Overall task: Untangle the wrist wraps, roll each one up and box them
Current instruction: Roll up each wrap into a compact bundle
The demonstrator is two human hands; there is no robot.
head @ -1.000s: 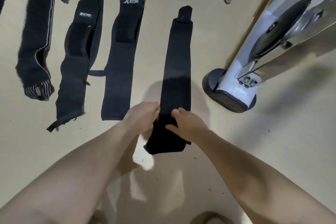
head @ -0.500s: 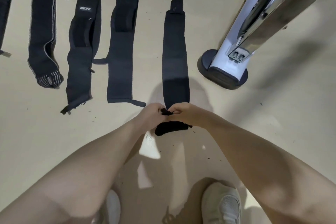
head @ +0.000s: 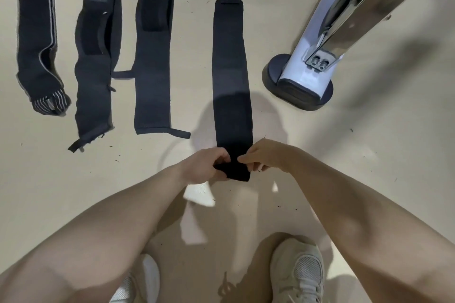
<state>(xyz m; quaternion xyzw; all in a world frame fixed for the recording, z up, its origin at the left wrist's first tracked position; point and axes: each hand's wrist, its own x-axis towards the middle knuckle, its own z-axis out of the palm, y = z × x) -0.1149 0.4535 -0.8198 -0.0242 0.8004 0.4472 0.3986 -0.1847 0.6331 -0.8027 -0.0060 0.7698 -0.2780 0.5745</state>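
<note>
Left hand (head: 205, 166) and right hand (head: 267, 155) both pinch the near, folded-over end of the long plain black fabric wrist wrap (head: 230, 71); wrap lies flat on the beige floor (head: 369, 142), stretching away.

Four wrist wraps lie side by side on the floor (head: 369, 155), each running lengthwise away from the person. The rightmost wrap (head: 230, 69) sits apart from the other three; its near end is folded over between the left hand (head: 204, 167) and the right hand (head: 267, 155), which meet on it. To its left lies the Xtep wrap (head: 152, 56), then the third wrap (head: 94, 69) just beside it, then the striped wrap (head: 35, 32) farthest left. The machine foot (head: 298, 88) stands right of the rightmost wrap. Two shoes (head: 299, 275) sit nearest, below the arms
</note>
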